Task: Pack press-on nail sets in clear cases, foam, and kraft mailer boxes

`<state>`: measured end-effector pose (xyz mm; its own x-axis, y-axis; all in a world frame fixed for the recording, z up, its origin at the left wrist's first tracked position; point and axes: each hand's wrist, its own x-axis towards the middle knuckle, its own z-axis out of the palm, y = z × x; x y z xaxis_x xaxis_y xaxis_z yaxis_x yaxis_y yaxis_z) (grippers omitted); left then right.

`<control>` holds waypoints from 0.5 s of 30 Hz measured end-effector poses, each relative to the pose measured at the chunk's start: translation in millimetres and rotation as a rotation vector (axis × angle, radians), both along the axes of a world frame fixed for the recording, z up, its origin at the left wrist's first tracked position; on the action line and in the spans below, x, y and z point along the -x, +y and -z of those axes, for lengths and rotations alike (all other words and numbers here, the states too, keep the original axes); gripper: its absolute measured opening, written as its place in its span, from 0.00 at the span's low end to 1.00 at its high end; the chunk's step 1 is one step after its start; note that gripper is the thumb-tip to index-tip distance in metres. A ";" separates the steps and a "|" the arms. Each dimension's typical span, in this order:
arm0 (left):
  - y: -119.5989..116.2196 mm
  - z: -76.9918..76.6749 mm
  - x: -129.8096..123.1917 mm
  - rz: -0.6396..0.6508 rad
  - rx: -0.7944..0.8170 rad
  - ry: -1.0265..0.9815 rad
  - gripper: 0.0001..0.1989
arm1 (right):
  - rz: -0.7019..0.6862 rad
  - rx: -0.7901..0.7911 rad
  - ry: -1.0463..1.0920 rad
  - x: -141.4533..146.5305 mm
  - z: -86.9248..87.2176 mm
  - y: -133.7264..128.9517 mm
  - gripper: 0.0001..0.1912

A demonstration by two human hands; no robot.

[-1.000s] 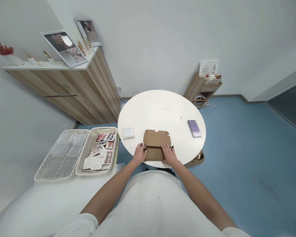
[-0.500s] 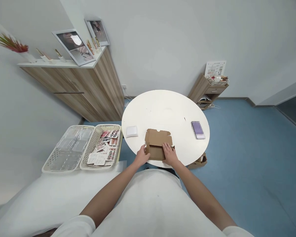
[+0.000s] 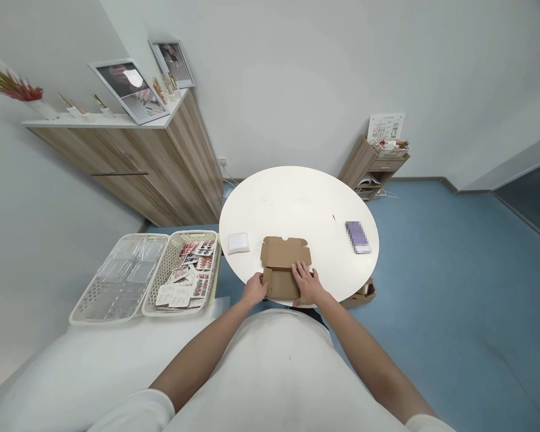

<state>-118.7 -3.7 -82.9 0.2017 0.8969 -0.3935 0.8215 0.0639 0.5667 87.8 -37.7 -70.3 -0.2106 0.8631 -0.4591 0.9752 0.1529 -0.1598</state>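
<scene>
A brown cardboard box (image 3: pixel 284 283) lies near the front edge of the round white table (image 3: pixel 292 198), its flap lid standing open toward the far side. My left hand (image 3: pixel 254 289) grips the box's left side wall, thumb toward the inside and fingers outside. My right hand (image 3: pixel 308 284) rests over the right side with its fingers stretched out and spread, reaching from the lid crease to the near corner. The shallow inside of the box shows bare cardboard; its right wall is mostly hidden under my right hand.
A white packet (image 3: pixel 238 243) lies left on the table, a blurred purple packet (image 3: pixel 358 235) right. Left of the table stand a basket of printed cards (image 3: pixel 180 273) and a basket of clear plastic cases (image 3: pixel 119 276). Below right is another cardboard box (image 3: pixel 360 295).
The left side wall of the box now stands more upright, with my left hand closed closer against it. My right hand has shifted slightly over the right side. The whole view has moved a little.
</scene>
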 end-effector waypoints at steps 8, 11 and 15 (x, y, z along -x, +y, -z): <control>5.3 -7.0 -11.2 0.132 -0.014 0.271 0.14 | -0.053 0.010 -0.028 1.2 -5.1 3.2 0.66; 6.0 -8.8 -11.6 0.125 -0.019 0.261 0.14 | -0.043 0.020 -0.049 2.0 -5.8 4.4 0.66; 2.0 -9.7 2.3 0.161 -0.053 0.032 0.29 | -0.035 0.038 -0.065 -0.2 -6.0 7.2 0.65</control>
